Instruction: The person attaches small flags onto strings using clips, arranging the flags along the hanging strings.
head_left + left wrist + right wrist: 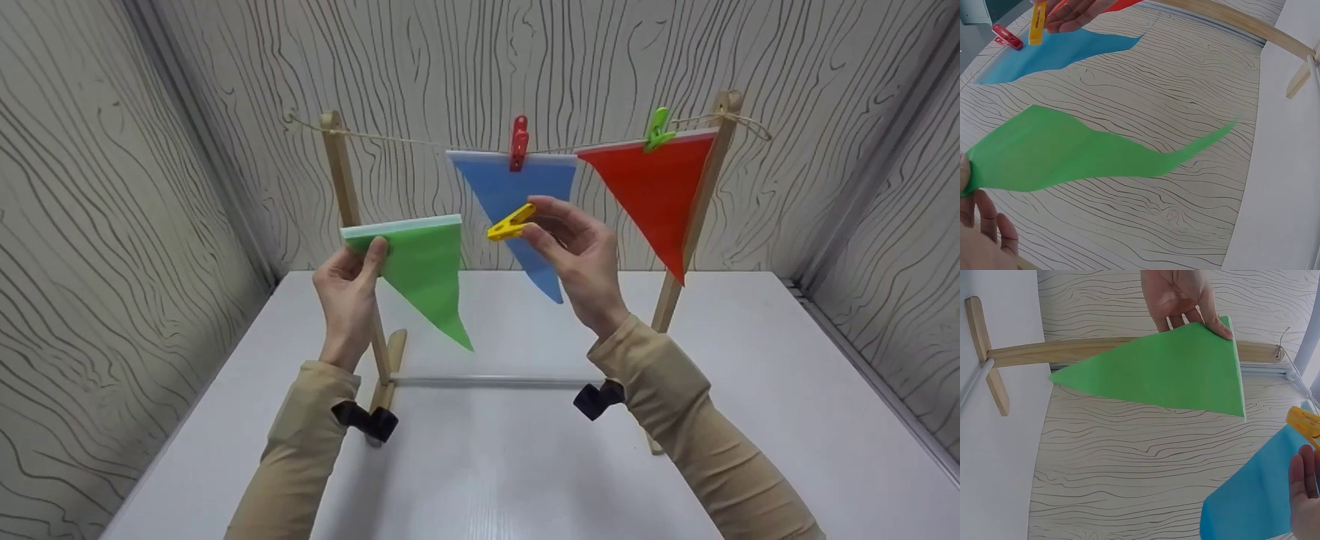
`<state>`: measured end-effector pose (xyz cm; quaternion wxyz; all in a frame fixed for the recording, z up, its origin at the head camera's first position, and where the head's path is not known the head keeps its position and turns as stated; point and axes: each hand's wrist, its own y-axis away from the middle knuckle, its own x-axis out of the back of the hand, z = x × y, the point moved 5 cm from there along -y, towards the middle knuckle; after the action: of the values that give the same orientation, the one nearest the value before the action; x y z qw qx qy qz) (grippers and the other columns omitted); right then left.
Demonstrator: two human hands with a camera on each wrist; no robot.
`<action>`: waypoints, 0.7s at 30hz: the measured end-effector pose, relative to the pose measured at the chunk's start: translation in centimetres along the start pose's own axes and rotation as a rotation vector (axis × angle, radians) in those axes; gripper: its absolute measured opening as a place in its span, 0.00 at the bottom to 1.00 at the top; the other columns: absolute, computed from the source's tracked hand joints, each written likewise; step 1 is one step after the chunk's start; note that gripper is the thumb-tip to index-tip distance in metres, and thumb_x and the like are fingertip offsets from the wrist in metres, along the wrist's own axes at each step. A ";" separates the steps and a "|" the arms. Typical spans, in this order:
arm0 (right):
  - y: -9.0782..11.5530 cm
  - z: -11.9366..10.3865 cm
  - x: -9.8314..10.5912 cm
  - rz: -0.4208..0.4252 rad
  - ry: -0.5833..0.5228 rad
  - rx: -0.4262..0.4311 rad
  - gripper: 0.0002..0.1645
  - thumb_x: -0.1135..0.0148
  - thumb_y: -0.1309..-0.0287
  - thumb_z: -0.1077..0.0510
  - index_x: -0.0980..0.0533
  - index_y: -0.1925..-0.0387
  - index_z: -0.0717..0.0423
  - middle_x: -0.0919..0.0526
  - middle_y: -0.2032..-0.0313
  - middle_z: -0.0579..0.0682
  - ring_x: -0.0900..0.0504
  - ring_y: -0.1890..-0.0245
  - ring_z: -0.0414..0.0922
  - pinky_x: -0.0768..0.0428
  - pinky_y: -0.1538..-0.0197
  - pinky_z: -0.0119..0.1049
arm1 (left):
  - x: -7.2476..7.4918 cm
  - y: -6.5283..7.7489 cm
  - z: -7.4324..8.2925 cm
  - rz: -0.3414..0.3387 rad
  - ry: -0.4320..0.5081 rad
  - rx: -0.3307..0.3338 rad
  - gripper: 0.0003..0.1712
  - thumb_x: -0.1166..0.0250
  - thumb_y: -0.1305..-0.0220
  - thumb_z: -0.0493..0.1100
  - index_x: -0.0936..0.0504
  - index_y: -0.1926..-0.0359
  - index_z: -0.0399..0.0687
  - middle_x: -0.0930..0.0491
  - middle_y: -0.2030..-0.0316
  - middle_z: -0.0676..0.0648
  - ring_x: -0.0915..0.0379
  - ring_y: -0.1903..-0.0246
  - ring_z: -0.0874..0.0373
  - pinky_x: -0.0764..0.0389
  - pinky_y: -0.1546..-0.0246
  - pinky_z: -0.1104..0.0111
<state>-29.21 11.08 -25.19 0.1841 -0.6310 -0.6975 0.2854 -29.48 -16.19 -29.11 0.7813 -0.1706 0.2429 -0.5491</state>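
Note:
In the head view my left hand (351, 285) pinches a green triangular pennant (424, 270) near its upper left corner, thumb in front. The pennant has a white top edge and its point hangs down. My right hand (581, 255) holds a yellow clothespin (510, 223) between thumb and fingertips, its nose turned left toward the pennant. Behind that hand a blue pennant (487, 176) hangs from the string (405, 140) by a red clothespin (518, 142). A red pennant (660, 187) hangs to its right under a green clothespin (659, 130).
The string runs between a left wooden post (341, 176) and a right wooden post (664, 307). A pale rod (495, 382) joins the posts low down, above the white table (480, 465). Wood-grain panels (420, 60) stand behind and at both sides.

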 end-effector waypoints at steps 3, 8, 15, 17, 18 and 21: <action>-0.4 -0.1 -0.6 -0.011 0.009 0.009 0.22 0.35 0.36 0.64 0.24 0.42 0.68 0.14 0.49 0.56 0.13 0.48 0.45 0.17 0.42 0.35 | 0.0 -0.2 0.3 0.001 -0.010 -0.001 0.09 0.36 0.30 0.37 0.15 0.55 0.35 0.14 0.67 0.55 0.18 0.66 0.64 0.19 0.57 0.73; -1.1 0.0 -1.2 -0.019 -0.007 -0.005 0.22 0.35 0.36 0.65 0.23 0.42 0.68 0.13 0.50 0.56 0.13 0.51 0.43 0.16 0.44 0.33 | 0.1 -0.7 0.6 0.021 -0.009 0.017 0.09 0.36 0.30 0.37 0.15 0.55 0.37 0.13 0.68 0.55 0.18 0.66 0.64 0.19 0.58 0.73; -2.0 0.0 -1.9 -0.024 -0.061 -0.025 0.22 0.33 0.38 0.65 0.22 0.43 0.67 0.12 0.52 0.52 0.13 0.52 0.43 0.16 0.45 0.33 | 0.0 -1.5 1.2 0.030 0.012 0.021 0.09 0.34 0.32 0.38 0.15 0.56 0.36 0.13 0.68 0.54 0.18 0.68 0.64 0.19 0.59 0.73; -2.3 -0.2 -2.3 -0.030 -0.065 -0.020 0.22 0.33 0.39 0.65 0.22 0.43 0.67 0.12 0.52 0.53 0.13 0.53 0.43 0.16 0.45 0.33 | -0.1 -1.7 1.5 0.028 0.001 0.017 0.10 0.34 0.32 0.39 0.15 0.55 0.36 0.13 0.67 0.54 0.19 0.67 0.64 0.19 0.59 0.73; -2.4 -0.3 -2.6 -0.034 -0.066 -0.017 0.22 0.33 0.39 0.66 0.22 0.43 0.67 0.12 0.52 0.53 0.13 0.53 0.44 0.16 0.45 0.33 | -0.1 -1.8 1.6 0.030 -0.004 0.016 0.11 0.34 0.32 0.39 0.15 0.54 0.36 0.13 0.66 0.54 0.19 0.67 0.64 0.19 0.59 0.73; -2.8 -0.6 -3.4 -0.051 -0.076 -0.014 0.21 0.35 0.38 0.68 0.22 0.44 0.68 0.12 0.52 0.55 0.12 0.52 0.44 0.16 0.44 0.34 | -0.1 -2.0 2.0 0.047 -0.004 0.019 0.11 0.34 0.32 0.39 0.15 0.54 0.37 0.13 0.67 0.54 0.20 0.68 0.64 0.19 0.62 0.74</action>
<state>-30.57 7.72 -22.58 0.1604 -0.6029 -0.7220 0.2992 -29.96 -16.81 -26.37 0.7962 -0.1583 0.2400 -0.5324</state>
